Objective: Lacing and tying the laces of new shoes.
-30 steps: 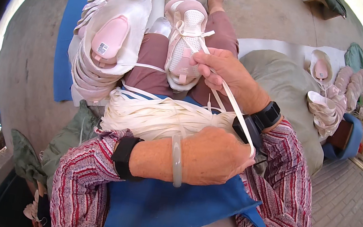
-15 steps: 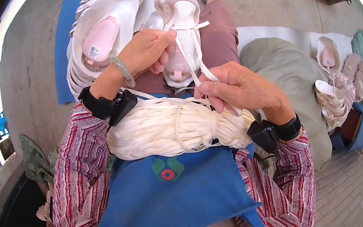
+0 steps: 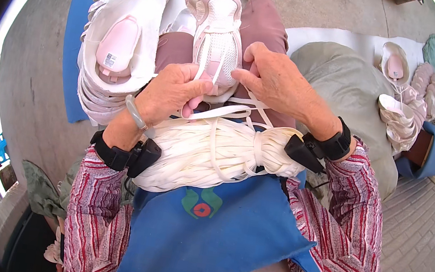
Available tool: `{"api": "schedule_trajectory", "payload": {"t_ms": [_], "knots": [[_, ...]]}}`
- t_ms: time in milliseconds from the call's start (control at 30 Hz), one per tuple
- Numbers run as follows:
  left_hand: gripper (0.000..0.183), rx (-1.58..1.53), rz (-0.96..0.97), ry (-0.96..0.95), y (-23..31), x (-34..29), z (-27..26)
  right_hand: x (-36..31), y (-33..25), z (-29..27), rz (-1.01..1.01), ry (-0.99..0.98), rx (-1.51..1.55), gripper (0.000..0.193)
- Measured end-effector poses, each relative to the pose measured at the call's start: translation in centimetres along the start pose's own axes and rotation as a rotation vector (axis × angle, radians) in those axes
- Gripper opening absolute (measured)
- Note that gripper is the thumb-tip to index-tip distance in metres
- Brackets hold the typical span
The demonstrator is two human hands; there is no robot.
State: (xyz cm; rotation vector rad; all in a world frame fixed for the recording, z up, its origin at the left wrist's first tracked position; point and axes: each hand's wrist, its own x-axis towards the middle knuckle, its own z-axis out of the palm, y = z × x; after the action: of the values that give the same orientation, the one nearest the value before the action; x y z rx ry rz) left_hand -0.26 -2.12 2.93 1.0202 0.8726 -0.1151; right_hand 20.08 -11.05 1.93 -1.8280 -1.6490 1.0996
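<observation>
Two hands are meeting over a pale pink and white sneaker (image 3: 217,39) that is lying on the person's lap, toe pointing away from the body. In the head view, the left hand (image 3: 174,92) is curling its fingers closed around the near end of the shoe, pinching a flat white lace (image 3: 216,110) against it. The right hand (image 3: 272,79) is sitting just beside it, fingers bent together and pressing on the shoe's side where the lace strands are crossing. Directly below both hands, a thick bundle of white laces (image 3: 215,150) is resting across the lap on a blue apron (image 3: 224,234), touching the left wrist. Both wrists are wearing black bands, and the left one is also carrying a pale bangle (image 3: 134,112). Off to the left of the left hand, a stack of pink and white shoes (image 3: 118,46) is lying on a blue mat (image 3: 75,28). Well beyond the right hand, more shoes (image 3: 404,108) are sitting near a grey-green sack (image 3: 344,88).
</observation>
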Motion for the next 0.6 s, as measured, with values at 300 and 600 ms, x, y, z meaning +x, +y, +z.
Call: {"api": "schedule_trajectory", "payload": {"t_ms": [300, 600], "knots": [[0.015, 0.543, 0.087, -0.198, 3.2, -8.7, 0.6, 2.8, 1.4, 1.5, -0.086, 0.117, -0.185, 0.020], [0.014, 0.428, 0.100, -0.010, 1.5, -7.7, 0.9, 3.5, 1.9, 0.2, -0.132, 0.311, -0.019, 0.017]]}}
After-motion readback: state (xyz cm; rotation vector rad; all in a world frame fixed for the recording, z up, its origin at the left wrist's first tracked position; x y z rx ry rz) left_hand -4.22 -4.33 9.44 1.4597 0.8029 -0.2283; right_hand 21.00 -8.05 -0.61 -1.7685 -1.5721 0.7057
